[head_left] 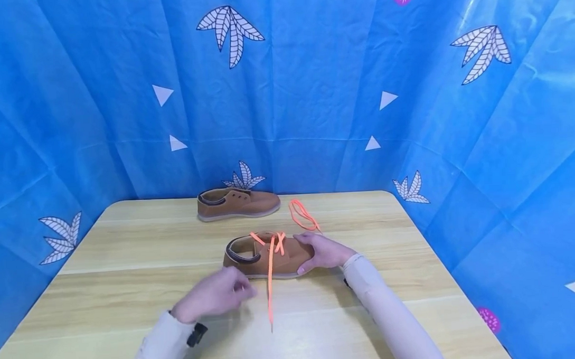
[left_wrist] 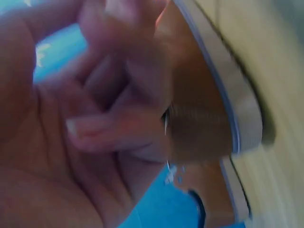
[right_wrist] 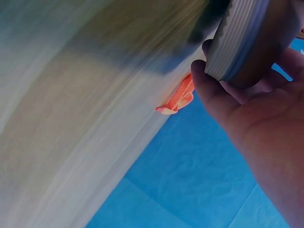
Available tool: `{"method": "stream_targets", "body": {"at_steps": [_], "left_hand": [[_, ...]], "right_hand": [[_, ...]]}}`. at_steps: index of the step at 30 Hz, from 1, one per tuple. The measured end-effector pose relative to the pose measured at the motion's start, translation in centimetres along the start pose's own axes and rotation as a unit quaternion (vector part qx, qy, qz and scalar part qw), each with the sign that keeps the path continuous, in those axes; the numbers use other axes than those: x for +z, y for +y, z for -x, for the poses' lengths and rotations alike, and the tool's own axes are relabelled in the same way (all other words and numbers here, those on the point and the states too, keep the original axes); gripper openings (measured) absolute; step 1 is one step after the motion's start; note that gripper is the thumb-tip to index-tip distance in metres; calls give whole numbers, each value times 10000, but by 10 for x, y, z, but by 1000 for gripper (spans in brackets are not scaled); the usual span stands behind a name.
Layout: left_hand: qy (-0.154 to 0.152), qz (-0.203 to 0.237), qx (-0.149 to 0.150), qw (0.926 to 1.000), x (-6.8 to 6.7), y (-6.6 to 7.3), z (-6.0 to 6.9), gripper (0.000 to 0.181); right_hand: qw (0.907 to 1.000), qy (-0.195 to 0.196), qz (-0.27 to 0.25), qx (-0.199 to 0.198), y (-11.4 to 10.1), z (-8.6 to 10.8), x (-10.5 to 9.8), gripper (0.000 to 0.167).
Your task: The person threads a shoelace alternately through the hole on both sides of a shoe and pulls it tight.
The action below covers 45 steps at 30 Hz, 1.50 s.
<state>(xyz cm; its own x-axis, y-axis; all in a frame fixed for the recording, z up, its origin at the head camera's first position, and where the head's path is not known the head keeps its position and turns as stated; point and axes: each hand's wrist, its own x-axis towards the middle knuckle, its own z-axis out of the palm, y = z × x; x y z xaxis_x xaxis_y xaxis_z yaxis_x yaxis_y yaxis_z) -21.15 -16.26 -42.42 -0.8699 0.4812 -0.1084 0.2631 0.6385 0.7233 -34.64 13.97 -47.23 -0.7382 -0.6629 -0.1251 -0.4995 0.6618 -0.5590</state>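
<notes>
A brown shoe [head_left: 290,257] with an orange shoelace [head_left: 270,278] partly threaded through its eyelets stands on the table, toe to the right. One lace end hangs over the near side and lies on the tabletop. My right hand [head_left: 324,251] grips the toe, thumb on the near side; the right wrist view shows its fingers around the sole edge [right_wrist: 232,42]. Near the heel, my left hand [head_left: 217,295] is slightly blurred, with loosely bent fingers and nothing visible in them. In the left wrist view, the shoe's heel [left_wrist: 199,118] appears just beyond those fingers.
Behind stands a second brown shoe [head_left: 241,203] without a lace, toe also to the right. A looped orange shoelace [head_left: 302,215] lies to its right. Blue patterned curtains [head_left: 313,94] surround the wooden table [head_left: 129,290] at the back and sides.
</notes>
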Motion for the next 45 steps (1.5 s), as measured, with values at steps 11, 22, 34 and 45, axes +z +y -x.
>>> {"method": "stream_targets", "body": {"at_steps": [11, 22, 34, 45], "left_hand": [[1634, -444, -327, 9850, -15, -7, -28, 12], [2305, -1193, 15, 9657, -6, -9, -62, 6], [2223, -1216, 128, 9673, 2, -11, -69, 7], [2081, -1216, 337, 9699, 2, -12, -69, 10]], "right_hand": [[9898, 1077, 443, -820, -25, 7, 3, 78], [8711, 199, 4009, -2831, -113, 3, 27, 33], [8309, -602, 4719, -2886, -121, -3, 54, 17], [8882, -1142, 3187, -3106, -123, -1, 33, 9]]}}
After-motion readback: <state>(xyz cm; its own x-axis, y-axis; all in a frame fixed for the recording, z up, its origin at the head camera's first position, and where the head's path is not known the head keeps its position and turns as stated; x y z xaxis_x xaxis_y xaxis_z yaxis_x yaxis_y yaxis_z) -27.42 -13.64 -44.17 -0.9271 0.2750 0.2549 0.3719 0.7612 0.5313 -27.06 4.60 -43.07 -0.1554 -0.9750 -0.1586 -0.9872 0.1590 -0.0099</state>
